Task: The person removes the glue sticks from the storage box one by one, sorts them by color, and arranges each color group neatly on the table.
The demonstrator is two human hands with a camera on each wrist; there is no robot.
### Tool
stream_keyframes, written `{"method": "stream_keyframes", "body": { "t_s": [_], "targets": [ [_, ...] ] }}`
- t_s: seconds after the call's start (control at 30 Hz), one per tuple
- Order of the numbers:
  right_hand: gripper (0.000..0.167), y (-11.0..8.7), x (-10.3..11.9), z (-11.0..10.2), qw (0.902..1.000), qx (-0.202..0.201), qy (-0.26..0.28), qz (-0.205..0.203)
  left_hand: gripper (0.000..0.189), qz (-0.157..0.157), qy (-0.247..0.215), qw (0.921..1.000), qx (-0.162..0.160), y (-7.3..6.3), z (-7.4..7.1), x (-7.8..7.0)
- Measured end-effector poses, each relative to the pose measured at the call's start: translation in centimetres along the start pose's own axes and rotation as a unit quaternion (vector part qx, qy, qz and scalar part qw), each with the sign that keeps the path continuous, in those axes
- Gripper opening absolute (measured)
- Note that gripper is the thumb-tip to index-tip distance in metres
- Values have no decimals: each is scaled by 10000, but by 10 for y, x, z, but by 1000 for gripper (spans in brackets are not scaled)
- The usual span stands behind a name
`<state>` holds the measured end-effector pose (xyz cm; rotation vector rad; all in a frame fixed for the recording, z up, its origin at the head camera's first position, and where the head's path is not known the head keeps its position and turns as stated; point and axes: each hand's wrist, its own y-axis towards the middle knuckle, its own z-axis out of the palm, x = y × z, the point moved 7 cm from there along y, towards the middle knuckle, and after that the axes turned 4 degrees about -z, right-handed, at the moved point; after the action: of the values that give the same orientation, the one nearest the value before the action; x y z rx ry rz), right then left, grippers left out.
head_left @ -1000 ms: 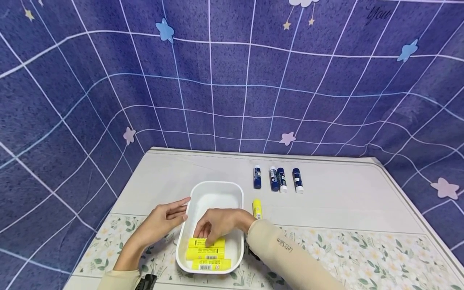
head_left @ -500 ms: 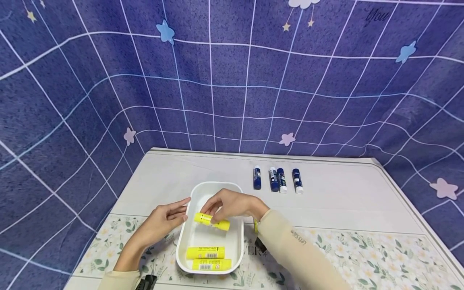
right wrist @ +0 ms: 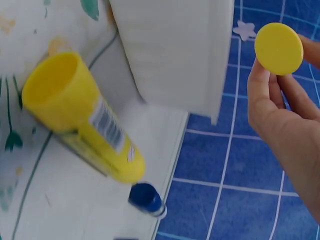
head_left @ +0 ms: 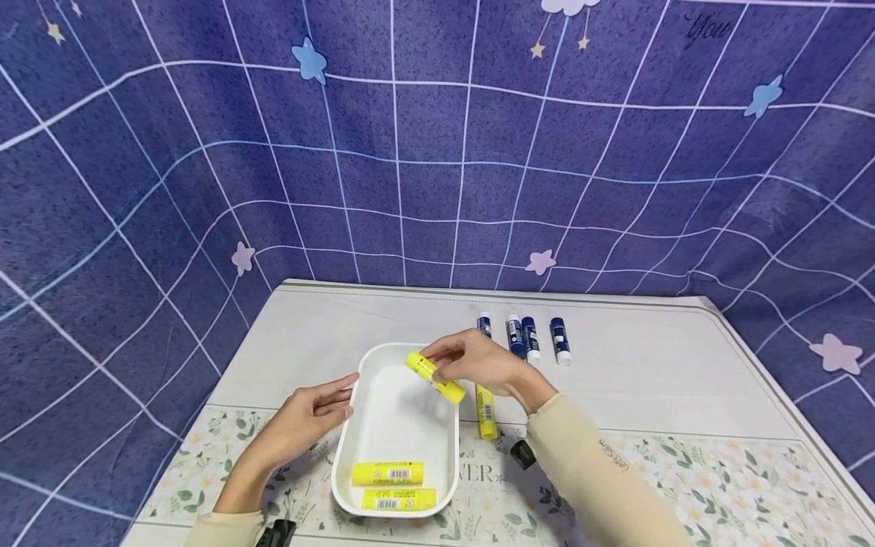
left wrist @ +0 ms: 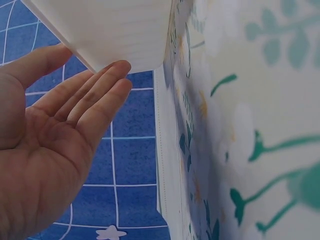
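Observation:
My right hand (head_left: 481,366) pinches a yellow glue stick (head_left: 450,391) between thumb and fingers, tilted over the right side of a white plastic bin (head_left: 399,425). The right wrist view shows the held stick's round yellow end (right wrist: 279,49). My left hand (head_left: 304,422) touches the bin's left rim with fingers extended; from the left wrist view, its fingertips (left wrist: 121,66) rest against the bin's outer wall (left wrist: 115,30). Inside, at the near end, lie a yellow glue stick (head_left: 387,474) and a second yellow one (head_left: 399,499), side by side.
Just right of the bin, another yellow glue stick (head_left: 487,419) lies lengthwise on the table. Several blue-and-white glue sticks, among them a rightmost one (head_left: 561,341), lie in a row toward the back. A blue grid-patterned curtain (head_left: 437,152) hangs behind the table.
My right hand has lifted the yellow glue stick from the bin's near end and carried it up and right to the right rim. My left hand stays at the left rim.

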<state>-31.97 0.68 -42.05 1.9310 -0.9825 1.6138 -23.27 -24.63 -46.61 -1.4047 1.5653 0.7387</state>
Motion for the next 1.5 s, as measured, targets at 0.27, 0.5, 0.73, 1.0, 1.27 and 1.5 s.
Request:
{"method": "stream_keyframes", "body": {
  "t_s": [0.27, 0.5, 0.73, 1.0, 1.27, 1.5],
  "targets": [
    [41, -23, -14, -35, 9939, -1055, 260, 189, 57, 14, -7, 10000, 27, 0, 2, 0],
    [44, -49, -36, -60, 9723, -2232, 623, 319, 57, -9, 19, 10000, 21, 0, 2, 0],
    [42, -71, -55, -70, 9529, -2908, 703, 501, 57, 2, 97, 10000, 4, -1, 1, 0],
    [41, -92, -79, -67, 9403, -3287, 119, 880, 57, 8, 153, 9999, -32, 0, 2, -1],
    [37, -108, -102, -65, 9214, -3518, -445, 1592, 56, 45, 178, 9998, -63, 2, 0, -3],
    [36, -107, -103, -61, 9163, -3442, -1106, 1720, 56, -6, 182, 9998, -5, 0, -1, -2]
  ]
}}
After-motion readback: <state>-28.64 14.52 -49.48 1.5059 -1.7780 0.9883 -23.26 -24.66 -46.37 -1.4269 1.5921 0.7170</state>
